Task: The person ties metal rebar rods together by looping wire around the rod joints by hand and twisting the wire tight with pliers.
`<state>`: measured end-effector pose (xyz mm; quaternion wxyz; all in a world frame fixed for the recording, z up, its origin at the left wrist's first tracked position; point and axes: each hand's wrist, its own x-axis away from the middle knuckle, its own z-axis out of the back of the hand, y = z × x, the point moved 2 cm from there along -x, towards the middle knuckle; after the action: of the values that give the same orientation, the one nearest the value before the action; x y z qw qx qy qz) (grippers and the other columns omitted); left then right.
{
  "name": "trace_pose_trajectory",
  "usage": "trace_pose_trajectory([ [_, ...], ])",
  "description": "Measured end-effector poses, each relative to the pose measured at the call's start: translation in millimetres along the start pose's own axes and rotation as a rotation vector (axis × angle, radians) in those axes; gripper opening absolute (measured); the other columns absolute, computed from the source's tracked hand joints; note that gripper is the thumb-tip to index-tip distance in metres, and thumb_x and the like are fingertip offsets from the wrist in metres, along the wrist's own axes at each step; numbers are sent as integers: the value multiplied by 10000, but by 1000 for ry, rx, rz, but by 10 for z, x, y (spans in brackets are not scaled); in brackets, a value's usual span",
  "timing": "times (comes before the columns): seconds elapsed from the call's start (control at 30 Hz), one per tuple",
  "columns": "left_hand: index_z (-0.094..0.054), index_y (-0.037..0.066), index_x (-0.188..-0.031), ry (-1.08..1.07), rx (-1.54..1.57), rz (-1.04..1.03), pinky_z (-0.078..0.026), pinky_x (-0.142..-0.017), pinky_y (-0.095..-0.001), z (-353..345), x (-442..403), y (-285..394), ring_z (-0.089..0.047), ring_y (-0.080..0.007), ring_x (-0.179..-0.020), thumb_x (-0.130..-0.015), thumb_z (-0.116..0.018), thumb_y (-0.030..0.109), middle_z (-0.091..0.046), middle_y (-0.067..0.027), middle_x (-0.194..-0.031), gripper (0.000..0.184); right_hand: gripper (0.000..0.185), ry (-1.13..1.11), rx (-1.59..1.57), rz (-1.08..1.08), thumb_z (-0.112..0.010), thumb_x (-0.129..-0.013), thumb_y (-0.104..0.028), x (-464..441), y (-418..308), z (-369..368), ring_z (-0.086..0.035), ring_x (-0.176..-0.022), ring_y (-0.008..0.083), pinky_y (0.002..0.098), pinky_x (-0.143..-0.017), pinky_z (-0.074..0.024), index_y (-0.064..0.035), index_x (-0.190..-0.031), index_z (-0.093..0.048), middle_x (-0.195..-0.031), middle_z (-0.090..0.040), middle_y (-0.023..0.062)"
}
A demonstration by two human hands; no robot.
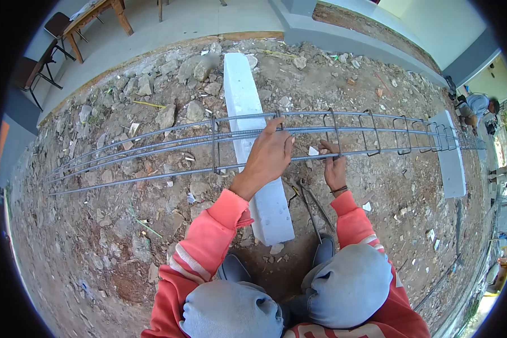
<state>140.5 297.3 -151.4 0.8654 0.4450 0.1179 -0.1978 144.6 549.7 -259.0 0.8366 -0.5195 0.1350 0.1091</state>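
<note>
A long cage of steel bars point(169, 135) with square wire stirrups point(214, 145) lies across two pale blocks. My left hand point(269, 152) is over the near block point(245, 101), its fingers closed at a stirrup on the far bar; what lies between the fingertips is too small to tell. My right hand point(334, 166) is at the near bar beside another stirrup point(332, 132), with fingers bent around the bar. Long-handled pincers point(310, 205) rest on the ground between my feet and the cage.
The second pale block point(453, 158) supports the cage at the right. Rubble point(166, 115) covers the ground. A wooden table point(93, 19) and chairs stand at the upper left. Another person point(476, 107) bends near the cage's far right end.
</note>
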Motion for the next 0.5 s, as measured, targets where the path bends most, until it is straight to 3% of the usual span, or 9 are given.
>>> trace_pose_trajectory([
  [0.1,-637,-46,-796,48,-19,-36,-477,-956,-472,24,-12,-36,-597,-431,-1112,-976,-546,169,-598,-268,-1250,294,393,-42,-214,-44,-483,-1048,-287,22,-70,-24,-623,-961,174,318,-807,-518,-31,-1327,-591,-1146,-657,99],
  [0.17,-643,-36,-774,93,-40,-68,-488,-930,-452,103,-29,7,-611,-406,-1098,-976,-543,176,-625,-257,-1209,310,363,154,-229,-161,-572,-1003,-182,243,-218,-15,-647,-987,186,317,-864,-514,-13,-1324,-578,-1152,-660,114],
  [0.2,-653,-29,-772,31,63,12,-496,-896,-426,198,-39,108,-630,-379,-1057,-974,-544,182,-654,-236,-1139,312,363,157,-228,-156,-572,-1003,-182,411,-306,39,-647,-987,186,317,-864,-514,-13,-1324,-578,-1152,-660,114],
  [0.27,-663,-21,-770,-35,178,86,-503,-862,-400,346,-87,271,-649,-351,-1016,-971,-546,188,-684,-215,-1069,314,406,151,-109,-411,-621,-976,-208,742,-426,230,-642,-1048,198,338,-892,-516,-20,-1333,-573,-1234,-645,111],
  [0.3,-674,-20,-790,-194,246,168,-504,-830,-398,360,-118,333,-659,-340,-961,-966,-550,188,-693,-199,-1009,299,406,164,-97,-413,-621,-976,-208,731,-595,344,-642,-1048,198,338,-892,-516,-20,-1333,-573,-1234,-645,111],
  [0.37,-684,-18,-811,-385,335,232,-505,-798,-396,244,-142,394,-669,-330,-907,-960,-553,188,-702,-184,-949,286,455,-105,-152,-410,-669,-945,-247,730,-1093,594,-629,-1127,228,372,-941,-507,-17,-1327,-574,-1289,-630,131],
  [0.4,-694,-16,-828,-424,375,157,-505,-769,-397,147,-142,420,-675,-310,-859,-958,-559,194,-703,-166,-883,281,455,-74,-135,-428,-669,-945,-247,690,-1353,714,-629,-1127,228,372,-941,-507,-17,-1327,-574,-1289,-630,131],
  [0.47,-703,-14,-845,-486,438,60,-505,-740,-397,-50,-151,433,-680,-289,-812,-956,-564,200,-705,-148,-818,278,470,-337,210,-163,-680,-936,-289,432,-1823,794,-610,-1189,275,400,-999,-484,-14,-1305,-585,-1286,-631,157],
  [0.5,-711,-7,-862,-572,285,3,-506,-725,-398,-160,-138,395,-683,-269,-780,-957,-570,206,-711,-127,-803,273,470,-312,227,-185,-680,-936,-289,336,-1892,832,-610,-1189,275,400,-999,-484,-14,-1305,-585,-1286,-631,157],
])
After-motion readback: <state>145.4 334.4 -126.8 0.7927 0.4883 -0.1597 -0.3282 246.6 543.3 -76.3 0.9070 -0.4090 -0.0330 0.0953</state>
